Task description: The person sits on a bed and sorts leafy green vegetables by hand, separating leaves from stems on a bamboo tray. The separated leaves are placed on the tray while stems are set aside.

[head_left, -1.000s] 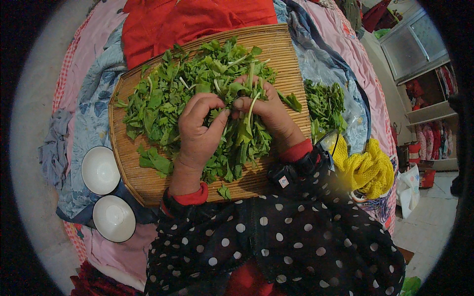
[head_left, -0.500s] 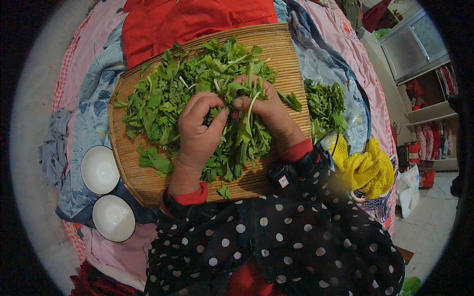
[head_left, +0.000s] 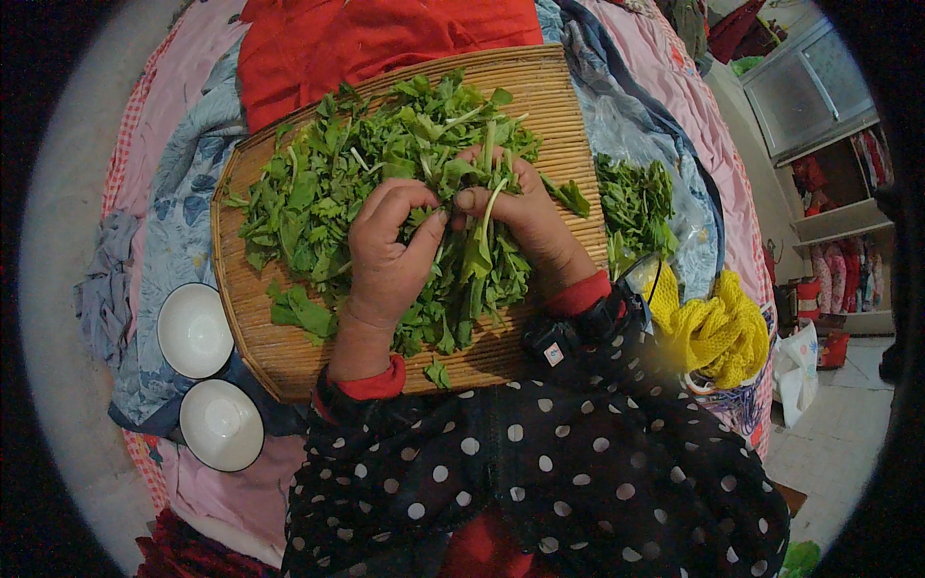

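Above a wide heap of leafy greens (head_left: 308,207) on a slatted bamboo mat (head_left: 564,106), both of my hands are close together. My right hand (head_left: 525,207) is closed round a few pale-stemmed greens (head_left: 479,250), whose leaves hang below the fingers. Thumb and forefinger pinch together on my left hand (head_left: 390,246), right beside the stems; whatever lies between those fingertips is too small to make out. One loose leaf (head_left: 437,374) rests near the mat's front edge.
Two white bowls (head_left: 196,330) stand left of the mat. More greens (head_left: 636,207) lie on clear plastic to its right, near a yellow knitted cloth (head_left: 713,328). Red fabric (head_left: 385,39) borders the far side. A cabinet with shelves (head_left: 838,202) stands at the far right.
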Available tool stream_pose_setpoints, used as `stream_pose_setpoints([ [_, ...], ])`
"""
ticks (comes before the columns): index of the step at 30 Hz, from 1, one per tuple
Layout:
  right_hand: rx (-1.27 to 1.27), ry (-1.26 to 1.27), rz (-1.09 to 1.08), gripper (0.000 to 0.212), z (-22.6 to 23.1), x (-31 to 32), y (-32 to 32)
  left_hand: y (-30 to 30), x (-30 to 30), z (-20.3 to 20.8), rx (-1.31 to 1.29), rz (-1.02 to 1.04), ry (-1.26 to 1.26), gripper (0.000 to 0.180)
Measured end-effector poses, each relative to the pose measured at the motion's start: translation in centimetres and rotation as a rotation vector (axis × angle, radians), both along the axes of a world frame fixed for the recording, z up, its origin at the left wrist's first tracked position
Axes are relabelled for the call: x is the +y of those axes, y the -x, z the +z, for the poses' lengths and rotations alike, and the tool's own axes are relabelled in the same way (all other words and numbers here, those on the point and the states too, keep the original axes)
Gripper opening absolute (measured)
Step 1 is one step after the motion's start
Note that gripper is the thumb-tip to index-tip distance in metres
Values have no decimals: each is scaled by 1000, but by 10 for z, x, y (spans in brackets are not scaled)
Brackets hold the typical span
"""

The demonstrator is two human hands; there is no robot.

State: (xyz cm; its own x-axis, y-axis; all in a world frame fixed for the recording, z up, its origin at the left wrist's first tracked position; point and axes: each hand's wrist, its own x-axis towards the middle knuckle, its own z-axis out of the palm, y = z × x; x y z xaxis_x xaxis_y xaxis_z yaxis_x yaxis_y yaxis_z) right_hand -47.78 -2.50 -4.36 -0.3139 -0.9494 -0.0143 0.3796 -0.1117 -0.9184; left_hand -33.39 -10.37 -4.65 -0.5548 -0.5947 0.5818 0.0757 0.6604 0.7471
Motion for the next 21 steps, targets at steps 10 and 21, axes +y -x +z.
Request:
stream_pose_setpoints([
  [10, -16, -12, 2, 35, 1, 1, 0, 0, 0, -1, -13, -9, -26, 15],
  [21, -25, -3, 18, 35, 3, 0, -1, -2, -1, -1, -50, -32, -57, 14],
])
